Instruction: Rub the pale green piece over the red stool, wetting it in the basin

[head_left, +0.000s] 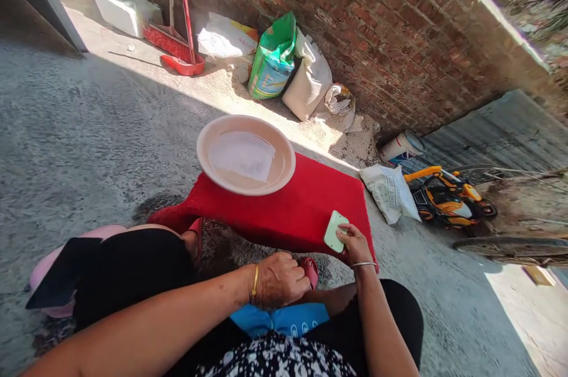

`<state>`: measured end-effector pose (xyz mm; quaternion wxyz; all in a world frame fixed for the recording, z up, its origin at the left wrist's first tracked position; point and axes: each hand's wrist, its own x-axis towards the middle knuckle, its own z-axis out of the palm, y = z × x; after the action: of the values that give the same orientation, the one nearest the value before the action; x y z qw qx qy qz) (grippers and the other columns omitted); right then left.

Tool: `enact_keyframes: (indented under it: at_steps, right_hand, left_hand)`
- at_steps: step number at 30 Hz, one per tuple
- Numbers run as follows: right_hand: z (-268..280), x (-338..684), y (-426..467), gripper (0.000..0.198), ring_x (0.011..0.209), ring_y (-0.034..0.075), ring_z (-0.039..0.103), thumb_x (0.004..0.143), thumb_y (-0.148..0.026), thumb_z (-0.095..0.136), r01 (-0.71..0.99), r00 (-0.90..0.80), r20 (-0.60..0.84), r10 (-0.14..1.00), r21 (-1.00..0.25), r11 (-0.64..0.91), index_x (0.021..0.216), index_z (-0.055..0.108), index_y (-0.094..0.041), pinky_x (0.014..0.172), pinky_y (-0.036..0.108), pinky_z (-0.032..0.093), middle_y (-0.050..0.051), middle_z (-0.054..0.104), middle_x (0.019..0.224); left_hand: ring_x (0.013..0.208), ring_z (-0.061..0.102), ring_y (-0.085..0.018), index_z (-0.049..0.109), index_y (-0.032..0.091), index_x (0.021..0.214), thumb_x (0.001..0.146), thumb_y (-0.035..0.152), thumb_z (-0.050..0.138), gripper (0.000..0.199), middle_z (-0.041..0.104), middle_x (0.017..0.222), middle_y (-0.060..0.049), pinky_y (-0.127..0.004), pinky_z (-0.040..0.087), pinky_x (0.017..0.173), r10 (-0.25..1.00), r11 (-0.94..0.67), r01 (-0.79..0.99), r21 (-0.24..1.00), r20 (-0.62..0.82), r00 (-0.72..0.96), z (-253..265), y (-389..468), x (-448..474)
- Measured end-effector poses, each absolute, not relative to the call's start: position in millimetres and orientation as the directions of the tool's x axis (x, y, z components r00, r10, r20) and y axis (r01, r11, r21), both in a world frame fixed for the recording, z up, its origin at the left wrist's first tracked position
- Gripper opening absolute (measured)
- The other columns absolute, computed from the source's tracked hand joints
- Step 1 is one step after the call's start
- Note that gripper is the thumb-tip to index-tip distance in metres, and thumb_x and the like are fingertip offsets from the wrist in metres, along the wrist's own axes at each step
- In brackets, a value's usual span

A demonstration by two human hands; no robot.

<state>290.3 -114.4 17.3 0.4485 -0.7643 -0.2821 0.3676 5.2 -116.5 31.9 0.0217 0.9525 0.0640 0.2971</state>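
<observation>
Pale green case point(333, 231) at near right of the red surface point(328, 187), well apart from the far left basin point(281, 159), pinched in the nearly closed right hand point(354, 244). Left hand point(283, 280) loosely fisted, contents hidden. Seemingly grasped already, not yet released.

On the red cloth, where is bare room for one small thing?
Bare red cloth lies between the basin and the pale green case, and beyond it towards the far right corner. The basin crowds the far left; the right hand, holding the case, crowds the near right.

Pale-green object point(333, 232), red cloth point(322, 187) — beige basin point(248, 189)
</observation>
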Motion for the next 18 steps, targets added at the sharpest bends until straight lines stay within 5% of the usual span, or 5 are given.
enact_keyframes:
  at_steps: [4,6,10,13,18]
  right_hand:
    - [30.0,350.7,-142.2,0.043,0.031,0.009,0.036,0.048,-0.041,0.073,0.209,0.765,-0.196,0.614,-0.826,-0.524,0.082,0.058,-0.019,0.028,0.023,0.025,-0.011,0.037,0.044]
    - [32.3,335.8,-136.2,0.042,0.032,0.009,0.035,0.050,-0.043,0.071,0.221,0.752,-0.173,0.636,-0.843,-0.491,0.082,0.058,-0.019,0.030,0.023,0.026,-0.010,0.036,0.044]
    - [23.8,243.1,-96.8,0.039,0.048,0.009,0.044,0.049,-0.041,0.073,0.116,0.410,-0.258,0.875,-0.937,-0.330,0.078,0.059,-0.019,0.044,0.023,0.036,-0.006,0.049,0.056]
    - [14.2,185.9,-69.3,0.031,0.055,0.008,0.044,0.053,-0.037,0.072,0.054,0.174,-0.267,0.948,-0.958,-0.280,0.075,0.060,-0.020,0.049,0.021,0.036,-0.005,0.052,0.061]
    - [9.6,228.0,-80.5,0.031,0.052,0.008,0.044,0.052,-0.038,0.071,0.066,0.208,-0.314,0.927,-0.941,-0.333,0.075,0.059,-0.020,0.047,0.020,0.034,-0.006,0.050,0.058]
  left_hand:
    - [0.053,0.053,-0.014,0.048,0.020,0.075,0.086,0.027,0.046,0.014,0.054,0.059,0.000,-0.029,0.033,0.048,0.127,-0.992,0.102,0.075,0.547,0.827,24.6,-114.4,9.9]
    - [0.053,0.052,-0.013,0.047,0.020,0.073,0.086,0.026,0.046,0.014,0.053,0.058,0.001,-0.029,0.032,0.049,0.132,-0.991,0.112,0.070,0.556,0.821,22.2,-112.1,10.9]
    - [0.051,0.050,-0.012,0.047,0.020,0.074,0.087,0.024,0.046,0.014,0.051,0.055,0.003,-0.030,0.031,0.049,0.145,-0.989,0.131,0.067,0.594,0.791,25.5,-108.2,11.9]
    - [0.050,0.047,-0.012,0.049,0.020,0.076,0.088,0.022,0.044,0.013,0.049,0.054,0.004,-0.030,0.030,0.049,0.155,-0.988,0.135,0.081,0.631,0.760,30.9,-106.8,14.2]
    - [0.051,0.046,-0.012,0.051,0.020,0.078,0.088,0.021,0.044,0.012,0.049,0.055,0.004,-0.031,0.030,0.051,0.171,-0.985,0.137,0.102,0.634,0.754,32.6,-106.0,20.4]
